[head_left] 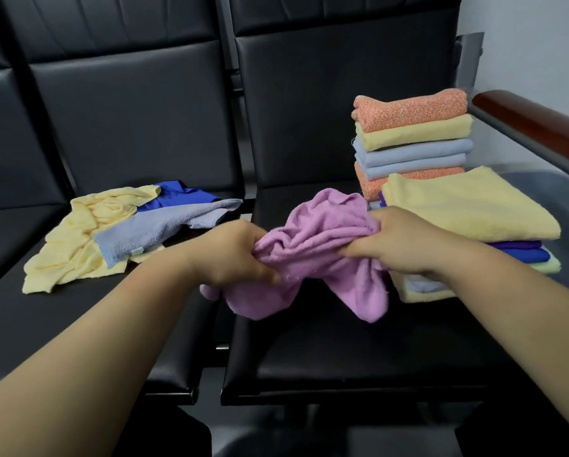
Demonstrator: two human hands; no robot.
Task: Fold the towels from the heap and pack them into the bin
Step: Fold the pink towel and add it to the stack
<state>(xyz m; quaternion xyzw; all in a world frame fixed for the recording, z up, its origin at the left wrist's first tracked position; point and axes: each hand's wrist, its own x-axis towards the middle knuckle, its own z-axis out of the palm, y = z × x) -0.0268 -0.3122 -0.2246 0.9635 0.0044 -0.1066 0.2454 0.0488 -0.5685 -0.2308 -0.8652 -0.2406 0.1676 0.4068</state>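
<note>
Both forearms reach forward from the near edge, roughly parallel, palms turned down.

Left hand (233,255): fingers curled tight into a fist round the left end of the pink towel (322,255), knuckles up.

Right hand (398,242): fingers bent over the towel's right end, thumb side toward the centre, gripping a bunch of cloth.

Pink towel: crumpled, unfolded, held between the two hands above the front of the right seat (342,351); loose corners hang below each hand.

Heap (88,239): on the left seat (62,324), far-left of the hands. It holds a rumpled yellow towel, a grey-blue towel (151,229) across it and a blue one (177,196) at the far side.

Right side: tall folded stack (411,143), orange on top, at the far right of the right seat. A lower stack topped with a yellow towel (467,209) sits just beside the right hand.
</note>
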